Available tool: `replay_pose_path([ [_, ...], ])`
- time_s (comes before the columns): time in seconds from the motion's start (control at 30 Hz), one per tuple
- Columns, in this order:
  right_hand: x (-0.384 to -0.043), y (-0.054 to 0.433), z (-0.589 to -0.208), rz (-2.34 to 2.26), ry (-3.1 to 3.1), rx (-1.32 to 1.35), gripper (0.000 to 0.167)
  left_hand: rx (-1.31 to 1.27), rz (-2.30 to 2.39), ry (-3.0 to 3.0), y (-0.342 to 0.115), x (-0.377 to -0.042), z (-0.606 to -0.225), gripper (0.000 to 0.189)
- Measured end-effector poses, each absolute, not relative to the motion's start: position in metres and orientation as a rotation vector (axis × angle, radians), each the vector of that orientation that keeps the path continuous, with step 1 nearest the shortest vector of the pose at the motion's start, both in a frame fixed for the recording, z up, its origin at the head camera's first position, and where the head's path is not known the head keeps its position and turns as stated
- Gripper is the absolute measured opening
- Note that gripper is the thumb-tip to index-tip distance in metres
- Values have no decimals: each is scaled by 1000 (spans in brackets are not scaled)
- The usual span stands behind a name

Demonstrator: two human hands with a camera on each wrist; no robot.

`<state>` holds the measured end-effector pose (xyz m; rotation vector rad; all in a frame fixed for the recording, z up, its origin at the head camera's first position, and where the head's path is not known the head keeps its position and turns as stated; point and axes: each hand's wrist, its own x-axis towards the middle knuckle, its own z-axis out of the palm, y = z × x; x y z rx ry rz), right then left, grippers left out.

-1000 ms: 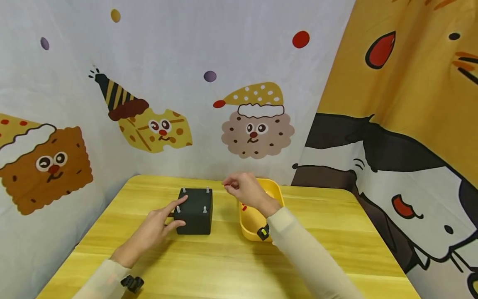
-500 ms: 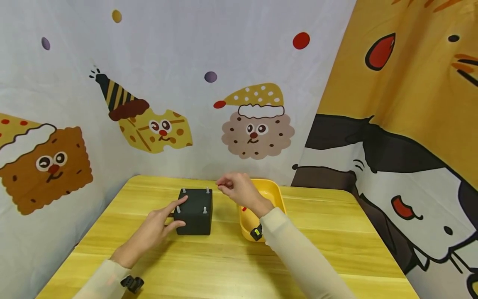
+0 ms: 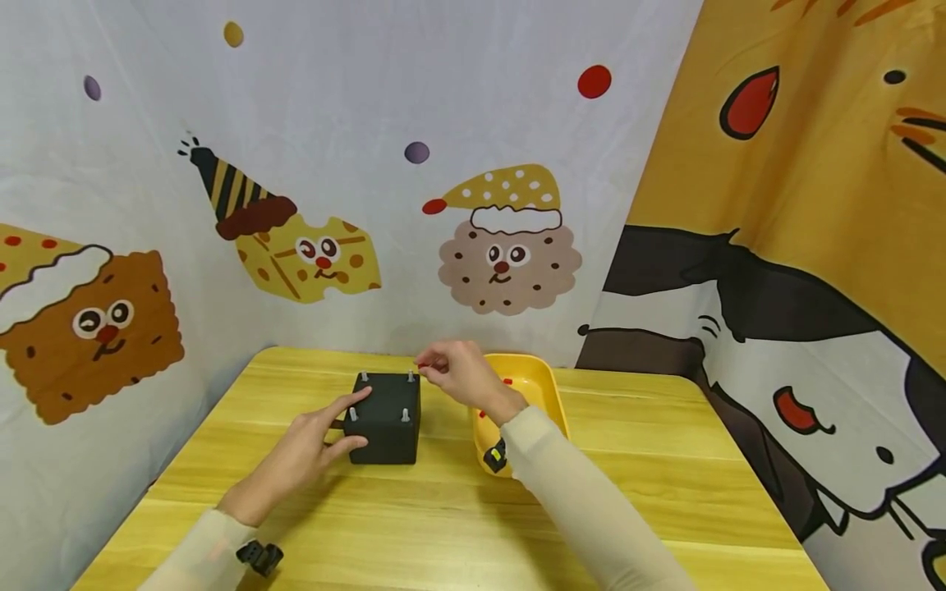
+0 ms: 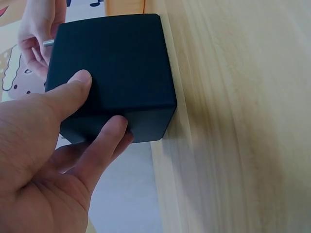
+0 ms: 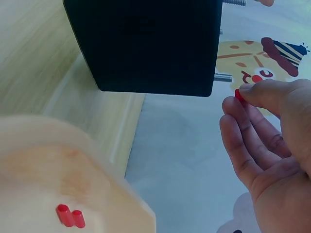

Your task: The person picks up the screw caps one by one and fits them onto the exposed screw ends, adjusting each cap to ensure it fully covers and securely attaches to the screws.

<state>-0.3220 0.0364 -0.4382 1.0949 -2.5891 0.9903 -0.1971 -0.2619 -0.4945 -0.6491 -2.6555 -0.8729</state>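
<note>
A black box (image 3: 383, 435) stands on the table with several upright metal bolts (image 5: 223, 77) on its top. My left hand (image 3: 299, 451) grips the box from the left, the thumb on its near side and the index finger lying over the top between two bolts. Between thumb and index finger, my right hand (image 3: 466, 373) pinches a small red cap (image 5: 238, 95). In the right wrist view the cap is close to the tip of one bolt, the far right one in the head view, and a narrow gap shows between them.
A yellow tray (image 3: 556, 394) stands right of the box, beneath the right forearm. Several small red caps (image 5: 70, 217) lie in it. The wooden table (image 3: 650, 484) ends at the back against a printed cloth (image 3: 332, 82).
My right hand has moved left from above the tray to the far right corner of the box, carrying the red cap. The left hand and the box have stayed put.
</note>
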Motion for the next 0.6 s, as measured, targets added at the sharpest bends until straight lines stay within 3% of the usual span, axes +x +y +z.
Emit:
replay_pose_path([
  [0.6,-324,23,-443,1032,-2570,1125,15,-625,-948,-2643,-260,-198,-494,76],
])
